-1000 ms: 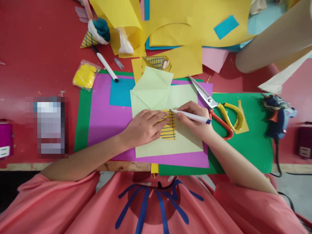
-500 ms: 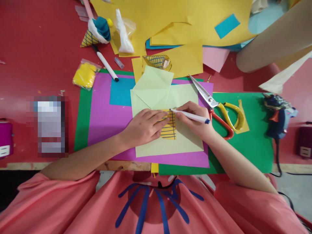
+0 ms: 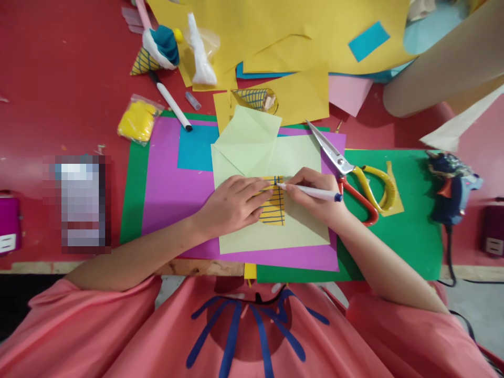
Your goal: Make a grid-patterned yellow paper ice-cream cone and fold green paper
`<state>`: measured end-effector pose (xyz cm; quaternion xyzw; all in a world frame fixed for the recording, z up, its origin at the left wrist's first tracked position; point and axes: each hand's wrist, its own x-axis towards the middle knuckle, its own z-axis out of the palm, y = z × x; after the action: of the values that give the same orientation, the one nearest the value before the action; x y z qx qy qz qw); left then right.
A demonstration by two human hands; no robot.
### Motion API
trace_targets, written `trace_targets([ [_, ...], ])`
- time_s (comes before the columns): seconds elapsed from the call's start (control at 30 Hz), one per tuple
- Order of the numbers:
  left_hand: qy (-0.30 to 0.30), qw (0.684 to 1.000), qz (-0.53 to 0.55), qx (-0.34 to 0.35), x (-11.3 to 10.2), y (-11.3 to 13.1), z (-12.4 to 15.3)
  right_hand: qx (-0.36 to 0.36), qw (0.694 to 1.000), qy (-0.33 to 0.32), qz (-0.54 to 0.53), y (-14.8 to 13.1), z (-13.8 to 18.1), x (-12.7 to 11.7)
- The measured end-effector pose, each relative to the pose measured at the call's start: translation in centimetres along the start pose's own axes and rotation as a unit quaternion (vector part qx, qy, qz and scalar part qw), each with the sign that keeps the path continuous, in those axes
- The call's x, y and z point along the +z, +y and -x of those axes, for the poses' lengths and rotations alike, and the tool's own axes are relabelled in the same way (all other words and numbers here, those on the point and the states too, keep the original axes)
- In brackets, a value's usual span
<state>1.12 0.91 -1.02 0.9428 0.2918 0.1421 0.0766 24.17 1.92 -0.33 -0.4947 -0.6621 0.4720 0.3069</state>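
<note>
Clearly, the right grip (image 3: 321, 207) pinches a slim marker (image 3: 317, 192), left grip (image 3: 235, 206) spread flat on lined yellow paper (image 3: 274, 211).

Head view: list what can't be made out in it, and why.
In the head view:
Yellow card: left part hidden under the left hand.
White pen: tip too small to tell whether it touches the card.
Pixelated block: mosaic hides its detail.
Purple object: cut off by the left edge.
Beige tube: far end cut off by the picture edge.
</note>
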Motion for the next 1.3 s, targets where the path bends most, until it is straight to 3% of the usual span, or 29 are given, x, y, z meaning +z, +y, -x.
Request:
trace_targets([
  [0.47,0.005,1.000,0.001,-0.001,-0.05,-0.01,-0.07,-0.020,0.999,-0.012,0.031,-0.07,0.19,0.01],
  [1.3,0.004,1.000,0.017,-0.003,0.32,-0.11,0.15,0.009,0.998,-0.053,0.045,-0.75,0.31,0.10],
])
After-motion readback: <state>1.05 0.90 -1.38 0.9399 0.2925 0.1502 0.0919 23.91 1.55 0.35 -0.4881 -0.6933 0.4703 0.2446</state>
